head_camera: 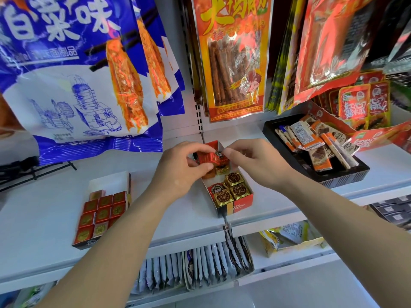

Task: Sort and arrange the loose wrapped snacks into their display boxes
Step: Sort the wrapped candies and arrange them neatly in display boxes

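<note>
Silver-grey packets (200,270) stand on edge in rows on the lower shelf at the bottom centre of the frame. A yellow-green carton (289,243) sits to their right.

Above them, on the white shelf (44,218), the left display box (124,187) holds red square snacks (102,210) with gold round marks, laid flat in rows. Its long axis runs from near to far.

At the centre stands the orange-and-black display box (243,204). Its long axis also runs near to far, leaning left toward the back. The front panel carries a script word that reads like "Tileo". Gold-wrapped snacks (235,187) lie in its near end, their round labels bearing the same word face up.

Over the far half of this box, the left hand (178,172) pinches a red wrapped snack (208,158) between thumb and curled fingers. The snack's long axis lies left to right across the box. The right hand (258,161) meets it from the right, its thumb and forefinger closed on that end.

Farther right, a black tray (347,176) holds orange-and-white bars (311,141) lying at mixed angles, with a red carton (367,138) of red packets behind it.

At the back, a blue-and-white bag (66,74) hangs at upper left with large white characters "白菜味". An orange bag (233,63) of brown sticks hangs at top centre; its yellow writing is too distorted to read.
</note>
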Motion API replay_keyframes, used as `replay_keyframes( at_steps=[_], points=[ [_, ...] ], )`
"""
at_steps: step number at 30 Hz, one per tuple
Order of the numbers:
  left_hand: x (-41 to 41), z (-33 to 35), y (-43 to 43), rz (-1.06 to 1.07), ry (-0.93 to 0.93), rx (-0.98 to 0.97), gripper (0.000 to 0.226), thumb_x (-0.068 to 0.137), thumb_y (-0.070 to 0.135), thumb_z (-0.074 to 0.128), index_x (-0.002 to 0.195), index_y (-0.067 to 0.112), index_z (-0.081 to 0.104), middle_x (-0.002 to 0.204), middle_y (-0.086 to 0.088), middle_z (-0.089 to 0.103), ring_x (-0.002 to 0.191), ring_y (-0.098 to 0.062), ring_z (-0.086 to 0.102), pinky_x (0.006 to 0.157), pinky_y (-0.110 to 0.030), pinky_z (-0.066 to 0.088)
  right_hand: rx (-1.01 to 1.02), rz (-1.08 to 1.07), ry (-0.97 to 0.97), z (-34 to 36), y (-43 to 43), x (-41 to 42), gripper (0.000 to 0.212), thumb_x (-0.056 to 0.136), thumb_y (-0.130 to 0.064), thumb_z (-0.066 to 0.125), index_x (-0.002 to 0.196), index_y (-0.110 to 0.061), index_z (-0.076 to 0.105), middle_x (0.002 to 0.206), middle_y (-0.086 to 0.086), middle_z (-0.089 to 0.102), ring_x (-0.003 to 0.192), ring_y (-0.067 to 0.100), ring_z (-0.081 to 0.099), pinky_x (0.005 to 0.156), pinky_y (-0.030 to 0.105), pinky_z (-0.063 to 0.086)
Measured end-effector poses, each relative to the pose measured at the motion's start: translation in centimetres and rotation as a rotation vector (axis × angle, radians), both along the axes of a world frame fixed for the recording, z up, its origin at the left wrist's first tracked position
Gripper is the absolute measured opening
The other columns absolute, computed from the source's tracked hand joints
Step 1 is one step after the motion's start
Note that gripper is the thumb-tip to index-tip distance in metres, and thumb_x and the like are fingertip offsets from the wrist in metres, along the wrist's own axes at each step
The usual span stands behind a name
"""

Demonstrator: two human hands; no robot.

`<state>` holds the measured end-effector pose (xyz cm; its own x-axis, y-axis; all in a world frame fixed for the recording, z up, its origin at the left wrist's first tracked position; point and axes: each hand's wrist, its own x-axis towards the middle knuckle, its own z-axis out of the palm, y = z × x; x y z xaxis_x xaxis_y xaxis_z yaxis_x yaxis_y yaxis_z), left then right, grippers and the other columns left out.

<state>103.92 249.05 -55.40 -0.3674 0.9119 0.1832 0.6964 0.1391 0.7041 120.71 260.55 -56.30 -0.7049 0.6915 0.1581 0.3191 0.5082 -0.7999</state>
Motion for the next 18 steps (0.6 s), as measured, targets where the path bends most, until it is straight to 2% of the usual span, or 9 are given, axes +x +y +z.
replay_keyframes(
  at_steps=[1,3,6,9,12,13,15,16,18],
  points=[
    [0.2,0.2,0.0,0.008,-0.023,0.022,0.031,0.084,0.024,0.077,0.109,0.040,0.068,0.113,0.015,0.065,0.080,-0.006,0.066,0.069,-0.018,0.056,-0.020,0.013,-0.004,0.2,-0.2,-0.1,0.028,0.099,-0.044,0.050,0.083,-0.032,0.070,0.073,-0.004,0.072,0.068,0.003,0.064,0.069,0.028,0.051],
    [0.7,0.4,0.0,-0.004,-0.068,0.054,0.034,0.081,0.021,0.079,0.103,0.043,0.067,0.107,0.015,0.068,0.078,-0.006,0.068,0.071,-0.022,0.059,-0.056,0.022,-0.012,0.6,-0.6,-0.3,0.032,0.099,-0.050,0.047,0.085,-0.031,0.070,0.070,-0.004,0.073,0.063,0.001,0.062,0.065,0.028,0.049],
    [1.3,0.6,0.2,-0.021,-0.115,0.084,0.034,0.075,0.018,0.084,0.095,0.040,0.065,0.096,0.018,0.069,0.080,0.000,0.067,0.068,-0.016,0.057,-0.115,0.006,0.035,1.0,-0.9,-0.5,0.035,0.096,-0.052,0.052,0.091,-0.023,0.072,0.071,-0.001,0.074,0.053,0.002,0.060,0.055,0.026,0.048],
    [1.5,0.4,0.5,-0.037,-0.188,0.082,0.030,0.074,0.014,0.085,0.098,0.025,0.070,0.094,0.013,0.071,0.083,-0.001,0.069,0.070,-0.016,0.057,-0.212,-0.034,0.083,1.3,-0.7,-0.2,0.030,0.092,-0.045,0.063,0.089,-0.016,0.071,0.072,0.006,0.072,0.051,0.012,0.058,0.050,0.028,0.048],
    [1.3,0.3,0.6,-0.065,-0.227,0.081,0.026,0.078,0.010,0.081,0.099,0.024,0.074,0.098,0.011,0.072,0.086,-0.002,0.070,0.076,-0.024,0.060,-0.351,-0.037,0.117,1.3,-0.2,0.3,0.015,0.089,-0.027,0.071,0.094,-0.013,0.071,0.078,0.011,0.071,0.057,0.014,0.060,0.053,0.029,0.048],
    [1.2,0.3,0.5,-0.062,-0.213,0.076,0.024,0.080,0.011,0.079,0.099,0.026,0.073,0.098,0.013,0.072,0.085,0.000,0.069,0.076,-0.023,0.059,-0.374,-0.049,0.123,1.2,0.0,0.5,0.011,0.088,-0.020,0.071,0.096,-0.013,0.071,0.078,0.009,0.071,0.059,0.013,0.062,0.055,0.030,0.049],
    [0.6,-0.1,0.5,-0.051,-0.050,0.008,0.019,0.085,0.019,0.075,0.098,0.033,0.072,0.097,0.021,0.067,0.081,0.006,0.061,0.072,-0.020,0.052,-0.387,-0.090,0.128,0.9,0.3,0.7,0.011,0.087,-0.013,0.070,0.098,-0.014,0.071,0.079,0.007,0.073,0.061,0.011,0.064,0.057,0.030,0.051],
    [0.4,-0.3,0.5,-0.064,0.051,-0.059,0.015,0.087,0.023,0.073,0.097,0.035,0.071,0.095,0.023,0.066,0.079,0.006,0.057,0.071,-0.021,0.047,-0.391,-0.111,0.129,0.9,0.5,0.8,0.012,0.087,-0.011,0.069,0.099,-0.015,0.071,0.081,0.007,0.073,0.061,0.010,0.064,0.057,0.030,0.051],
    [0.1,-1.0,0.6,-0.120,0.163,-0.207,0.010,0.090,0.031,0.068,0.097,0.035,0.073,0.096,0.021,0.066,0.085,0.003,0.056,0.076,-0.030,0.048,-0.405,-0.134,0.129,0.7,0.6,1.1,0.013,0.087,-0.010,0.069,0.099,-0.015,0.072,0.081,0.006,0.073,0.060,0.009,0.062,0.056,0.028,0.049]
  ],
)
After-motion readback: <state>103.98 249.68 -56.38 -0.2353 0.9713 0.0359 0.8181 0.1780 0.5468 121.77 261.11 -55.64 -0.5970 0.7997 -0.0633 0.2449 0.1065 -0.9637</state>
